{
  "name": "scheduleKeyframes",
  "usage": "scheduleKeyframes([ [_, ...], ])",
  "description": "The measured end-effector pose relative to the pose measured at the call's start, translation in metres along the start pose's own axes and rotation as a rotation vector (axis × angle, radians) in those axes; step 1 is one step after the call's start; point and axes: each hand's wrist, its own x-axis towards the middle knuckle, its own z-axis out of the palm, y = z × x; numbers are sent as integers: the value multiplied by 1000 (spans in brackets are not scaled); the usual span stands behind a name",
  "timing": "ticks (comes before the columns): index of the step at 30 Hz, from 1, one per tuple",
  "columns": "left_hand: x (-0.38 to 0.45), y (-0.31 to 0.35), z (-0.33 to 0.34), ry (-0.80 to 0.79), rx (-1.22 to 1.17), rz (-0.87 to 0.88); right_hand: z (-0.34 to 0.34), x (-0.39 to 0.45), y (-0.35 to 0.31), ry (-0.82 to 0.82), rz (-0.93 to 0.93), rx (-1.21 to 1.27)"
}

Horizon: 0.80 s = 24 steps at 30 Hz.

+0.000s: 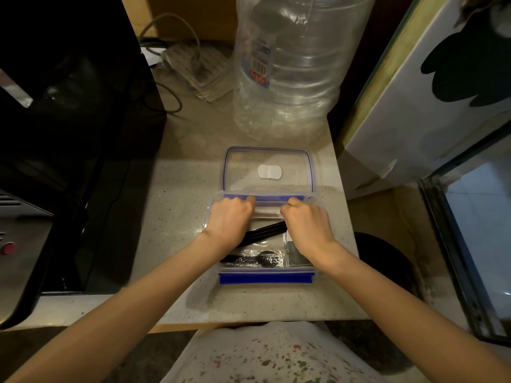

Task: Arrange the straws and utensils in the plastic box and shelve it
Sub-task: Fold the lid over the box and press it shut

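Observation:
A clear plastic box [265, 278] with blue clips stands on the speckled counter. Its clear lid [225, 172] lies flat just behind it. Both hands are inside the box at its far side, fingers curled. My left hand [229, 219] and my right hand [307, 222] each grip an end of a clear-wrapped packet [266, 212]; I cannot tell what is inside it. Black straws [265, 232] lie slanted beneath the hands. A wrapped black spoon [257, 258] rests along the near wall, next to a dark flat packet [297, 257].
A big clear water bottle [284, 64] stands behind the lid. A black appliance [69, 134] fills the left side, with a power strip [199, 67] and cables at the back. A white board [414, 106] and a glass tank [475, 217] close off the right.

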Motion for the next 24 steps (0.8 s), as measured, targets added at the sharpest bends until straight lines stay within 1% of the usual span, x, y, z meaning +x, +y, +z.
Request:
scheduleKeyframes([
  [4,-1,1,2,-1,3,5,0,2,-2,-7,3,-54],
  [7,0,-1,4,9,-23,2,-2,3,-2,19,14,-43],
  [9,-1,-1,4,14,-58,-15,0,4,3,20,-12,-6],
  [11,-3,-3,3,32,-130,-21,-7,2,11,28,-23,107],
  [15,-14,-9,1,89,-244,43,-41,-5,29,143,20,451],
  [18,-19,-11,-1,99,-297,77,-57,-7,43,118,53,564],
  [21,-20,-13,-1,66,-313,89,-56,-7,54,46,48,520],
  [24,-22,-16,1,-7,-303,133,-49,-9,55,-75,-20,361],
])
